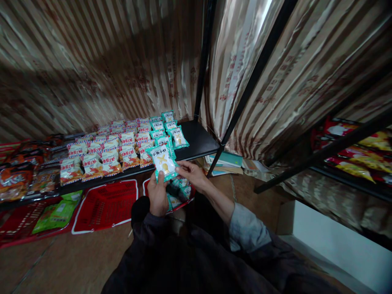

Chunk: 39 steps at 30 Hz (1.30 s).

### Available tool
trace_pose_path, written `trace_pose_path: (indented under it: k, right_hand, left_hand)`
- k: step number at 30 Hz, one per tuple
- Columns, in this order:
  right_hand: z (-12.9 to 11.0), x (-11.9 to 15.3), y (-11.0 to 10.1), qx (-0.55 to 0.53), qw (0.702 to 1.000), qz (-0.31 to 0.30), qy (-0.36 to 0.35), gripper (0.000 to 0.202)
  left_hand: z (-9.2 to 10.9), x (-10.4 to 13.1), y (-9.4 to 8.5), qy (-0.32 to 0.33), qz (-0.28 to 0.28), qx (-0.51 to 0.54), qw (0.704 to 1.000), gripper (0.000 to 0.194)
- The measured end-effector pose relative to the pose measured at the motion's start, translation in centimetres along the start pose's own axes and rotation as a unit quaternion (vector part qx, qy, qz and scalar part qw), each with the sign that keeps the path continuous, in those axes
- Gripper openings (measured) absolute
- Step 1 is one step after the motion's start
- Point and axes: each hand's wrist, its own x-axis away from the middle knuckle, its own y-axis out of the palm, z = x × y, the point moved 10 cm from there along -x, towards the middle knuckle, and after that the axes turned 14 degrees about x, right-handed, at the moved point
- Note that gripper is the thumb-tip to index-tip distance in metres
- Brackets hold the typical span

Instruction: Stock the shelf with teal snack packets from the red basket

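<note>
1. 2 hands, so left hand (157, 197) and right hand (193, 174), both just in front of the shelf (200, 136)
2. 1 held teal packet (165, 161), up over the shelf's front edge
3. at least 7 teal packets (178, 136) on the shelf, lol they overlap
4. 5 red-white packets (110, 161) in the shelf's front row, ones behind too crammed to count
5. 3 red baskets (107, 206) low along the shelf's front
6. 1 white box (339, 245), well right of the shelf

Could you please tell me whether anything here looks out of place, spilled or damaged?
The uneven pile of teal and pale paper books by the right end of the black shelf seems out of place near rows of white-and-teal snack packets. I see nothing spilled or torn.
</note>
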Motion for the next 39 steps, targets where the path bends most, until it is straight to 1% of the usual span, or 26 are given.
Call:
trace_pose_path:
  k: [5,13,17,19,21,24,27,28,31,34,37,39]
  right_hand:
    - [0.5,-0.3,-0.1,-0.032,0.999,0.032,-0.004,0.045]
    - [1.1,0.0,-0.5,-0.017,0.999,0.047,-0.01,0.041]
    - [0.7,0.2,-0.7,-0.003,0.998,0.061,-0.034,0.039]
    - [0.5,0.3,-0.8,0.003,0.996,0.068,-0.049,0.038]
    - [0.4,0.3,-0.8,0.01,0.995,0.075,-0.061,0.037]
    - [0.2,0.3,-1.1,0.027,0.993,0.091,-0.073,0.038]
    - [-0.4,0.7,-1.3,0.06,0.988,0.107,-0.095,0.037]
    - [-0.7,0.9,-1.4,0.074,0.986,0.109,-0.106,0.037]
    - [-1.8,1.7,-1.7,0.14,0.971,0.132,-0.138,0.035]
    - [-3.1,2.7,-2.1,0.239,0.94,0.17,-0.174,0.034]
    - [-4.4,3.5,-1.8,0.312,0.906,0.192,-0.213,0.035]
    - [-4.9,3.9,-1.6,0.338,0.89,0.198,-0.234,0.036]
  left_hand:
    - [-0.4,-0.3,-0.1,-0.01,0.004,0.006,1.0,0.043]
    - [-0.3,-0.3,0.1,-0.033,-0.005,-0.004,0.999,0.041]
    - [-0.6,-0.6,-0.1,-0.041,0.002,-0.008,0.999,0.041]
    - [-0.4,-0.8,-0.3,-0.026,0.009,-0.026,0.999,0.042]
    - [0.2,-1.0,-0.4,0.0,0.012,-0.055,0.998,0.047]
    - [1.3,-1.2,0.6,0.05,-0.018,-0.094,0.994,0.057]
    - [1.9,-1.2,1.6,0.09,-0.048,-0.12,0.988,0.053]
    - [2.0,-1.3,1.7,0.097,-0.05,-0.13,0.985,0.051]
    - [2.1,-1.5,1.6,0.116,-0.033,-0.181,0.976,0.046]
    - [2.4,-1.4,1.7,0.125,-0.013,-0.209,0.97,0.042]
    - [2.2,-1.1,2.6,0.091,-0.025,-0.168,0.981,0.041]
    - [2.1,-1.0,3.1,0.069,-0.029,-0.137,0.988,0.04]
